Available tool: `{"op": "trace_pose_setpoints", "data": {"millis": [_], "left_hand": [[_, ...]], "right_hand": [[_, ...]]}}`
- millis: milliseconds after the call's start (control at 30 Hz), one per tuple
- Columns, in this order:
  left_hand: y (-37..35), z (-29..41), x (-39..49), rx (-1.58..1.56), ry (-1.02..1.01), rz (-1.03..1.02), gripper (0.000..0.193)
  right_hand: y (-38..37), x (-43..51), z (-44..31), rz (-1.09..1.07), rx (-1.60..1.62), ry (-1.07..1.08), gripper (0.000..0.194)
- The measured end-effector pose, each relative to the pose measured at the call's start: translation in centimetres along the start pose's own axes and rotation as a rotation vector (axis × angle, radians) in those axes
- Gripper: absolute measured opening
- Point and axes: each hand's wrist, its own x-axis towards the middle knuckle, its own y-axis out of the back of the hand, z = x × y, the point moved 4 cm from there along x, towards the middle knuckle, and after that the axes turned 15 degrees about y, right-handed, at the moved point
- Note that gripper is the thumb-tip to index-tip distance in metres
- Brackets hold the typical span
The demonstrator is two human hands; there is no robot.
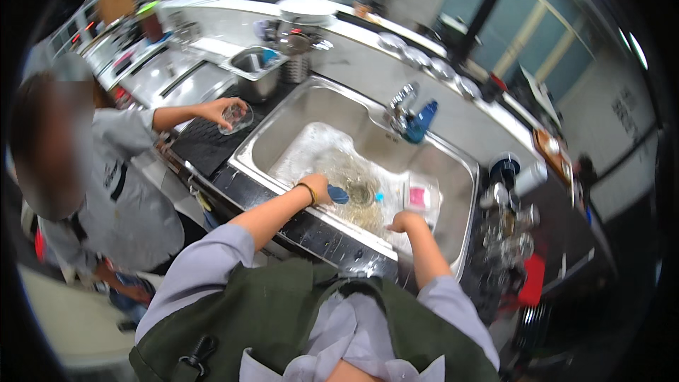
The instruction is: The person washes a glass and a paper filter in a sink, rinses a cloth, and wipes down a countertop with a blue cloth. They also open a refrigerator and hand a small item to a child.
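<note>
A steel sink in front of me holds sudsy, brownish water around its drain. My left hand is over the near side of the sink, closed on a dark blue cloth or scrubber. To its right, low over the suds, my right hand has its fingers stretched leftward, with nothing visible in them. Just beyond it lies a clear container with a pink piece in or under it. A small bright blue object sits beside the drain.
At left a co-worker's hand holds a clear glass over a black mat. The faucet, with a blue cloth beside it, stands at the sink's back edge. Several glasses and a red object are at right.
</note>
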Motion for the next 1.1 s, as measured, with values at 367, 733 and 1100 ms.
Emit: {"op": "trace_pose_setpoints", "data": {"millis": [367, 733, 1100], "left_hand": [[-1.7, 0.2, -26.0, -0.92, -0.06, 0.523, 0.073], [-25.4, -6.4, -78.1, -1.316, 0.694, 0.885, 0.074], [-47.6, 5.6, -129.1, -1.094, 1.51, 1.549, 0.055]], "right_hand": [[1.0, -11.5, -20.2, 0.559, 0.958, 0.91, 0.05], [-25.3, -29.8, -55.0, -0.515, 0.551, 1.457, 0.04], [-64.3, -63.0, -83.9, -0.796, -0.286, 2.243, 0.034]]}}
